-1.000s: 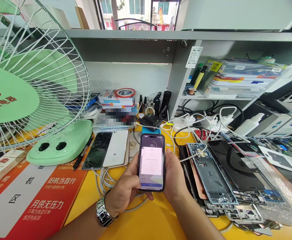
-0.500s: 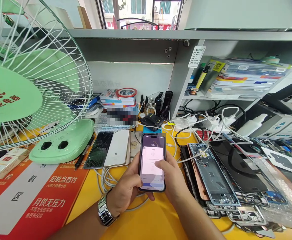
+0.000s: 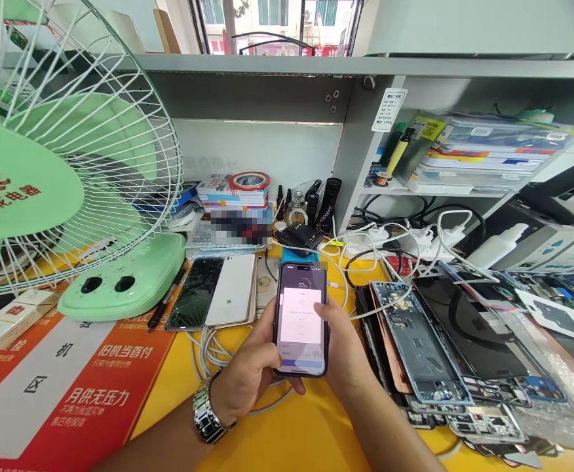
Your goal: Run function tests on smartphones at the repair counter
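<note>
1. Head view: a dark-rimmed smartphone (image 3: 301,321), a slim slab with rounded corners, stands tilted between both hands, above the yellow worktop (image 3: 287,439); its glossy screen shows a pale rectangular panel under "57%".
2. The left hand (image 3: 250,367) has its grip closed round the smartphone's lower left side, thumb bent at the edge, a fingertip showing beneath; a metal-link watch (image 3: 208,410) with a polished, segmented band circles the wrist.
3. The right hand (image 3: 346,344) cups the right edge, its grip narrow about the smartphone, thumb over the upper part of the screen, the other fingers hidden behind.
4. Beyond the left hand lie a smooth white phone (image 3: 230,292) and, beside it, a black phone (image 3: 193,294) with glass webbed by cracks; pale rubbery cables (image 3: 208,347) loop in front.
5. To the right, flat phone frames (image 3: 417,347) and panels pile up unevenly, with crinkled clear plastic (image 3: 557,373) alongside.
6. To the left, a mint-green fan (image 3: 21,177) has a cage of thin white wires and a rounded, glossy base; red-and-grey printed sheeting (image 3: 100,373) lies flat before it.
</note>
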The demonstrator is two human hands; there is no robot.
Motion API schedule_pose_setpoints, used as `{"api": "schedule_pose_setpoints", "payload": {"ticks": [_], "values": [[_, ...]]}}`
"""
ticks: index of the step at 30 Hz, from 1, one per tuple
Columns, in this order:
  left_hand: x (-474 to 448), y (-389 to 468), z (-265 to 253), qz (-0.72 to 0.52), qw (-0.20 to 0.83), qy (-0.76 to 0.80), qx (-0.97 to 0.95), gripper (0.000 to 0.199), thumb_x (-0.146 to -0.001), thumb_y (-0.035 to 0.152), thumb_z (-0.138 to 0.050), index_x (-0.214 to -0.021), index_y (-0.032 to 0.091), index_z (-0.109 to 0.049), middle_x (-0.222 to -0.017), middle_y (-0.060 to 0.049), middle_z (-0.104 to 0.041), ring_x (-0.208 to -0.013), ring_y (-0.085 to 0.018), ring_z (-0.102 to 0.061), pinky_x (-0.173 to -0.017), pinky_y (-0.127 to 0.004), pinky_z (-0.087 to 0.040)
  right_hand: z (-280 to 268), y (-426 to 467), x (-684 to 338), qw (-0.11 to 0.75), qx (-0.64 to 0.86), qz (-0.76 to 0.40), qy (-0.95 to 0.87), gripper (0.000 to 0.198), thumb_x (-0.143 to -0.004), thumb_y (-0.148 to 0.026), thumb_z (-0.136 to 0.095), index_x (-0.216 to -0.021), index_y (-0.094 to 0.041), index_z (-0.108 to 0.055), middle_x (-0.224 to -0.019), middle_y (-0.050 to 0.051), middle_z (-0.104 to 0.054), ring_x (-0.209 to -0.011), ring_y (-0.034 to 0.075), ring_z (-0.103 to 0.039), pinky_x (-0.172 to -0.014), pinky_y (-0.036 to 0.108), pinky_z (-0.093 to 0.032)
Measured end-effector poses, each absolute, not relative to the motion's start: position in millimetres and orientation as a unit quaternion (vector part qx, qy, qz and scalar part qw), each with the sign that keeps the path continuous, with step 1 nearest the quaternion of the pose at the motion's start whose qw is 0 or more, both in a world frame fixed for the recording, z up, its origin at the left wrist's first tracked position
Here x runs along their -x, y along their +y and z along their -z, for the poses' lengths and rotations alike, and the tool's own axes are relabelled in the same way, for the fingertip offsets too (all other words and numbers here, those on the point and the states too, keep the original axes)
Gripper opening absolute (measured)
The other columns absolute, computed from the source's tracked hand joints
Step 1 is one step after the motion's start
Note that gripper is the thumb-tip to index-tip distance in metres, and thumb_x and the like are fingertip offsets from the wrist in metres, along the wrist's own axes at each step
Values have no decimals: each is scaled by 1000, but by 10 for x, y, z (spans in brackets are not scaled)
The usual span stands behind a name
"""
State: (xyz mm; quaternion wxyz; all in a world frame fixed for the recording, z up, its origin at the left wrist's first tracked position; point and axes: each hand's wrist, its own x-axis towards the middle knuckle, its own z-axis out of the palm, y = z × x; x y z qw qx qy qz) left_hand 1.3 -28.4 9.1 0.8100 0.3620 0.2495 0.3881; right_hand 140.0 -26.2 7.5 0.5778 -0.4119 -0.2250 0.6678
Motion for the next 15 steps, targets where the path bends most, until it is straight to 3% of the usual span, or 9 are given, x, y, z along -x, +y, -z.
{"api": "schedule_pose_setpoints", "payload": {"ticks": [6,15], "values": [[-12,-283,-86,-385,812,246,-364,92,-63,6,-46,-150,28,-30,-105,-8,-67,-75,-20,-63,-53,-29,-58,-85,-275,-1400,586,413,-660,-226,31,-79,-41,-60,-101,-19,-64,-78,3,-67,-65,20,-60,-52,27,-47],[-13,-287,-90,-385,807,260,-365,88,-63,6,-46,-147,29,-34,-107,-8,-66,-78,-21,-62,-53,-29,-57,-131,-261,-1415,557,432,-658,-265,36,-64,-20,-60,-100,-20,-62,-75,0,-68,-57,17,-59,-48,26,-47]]}}
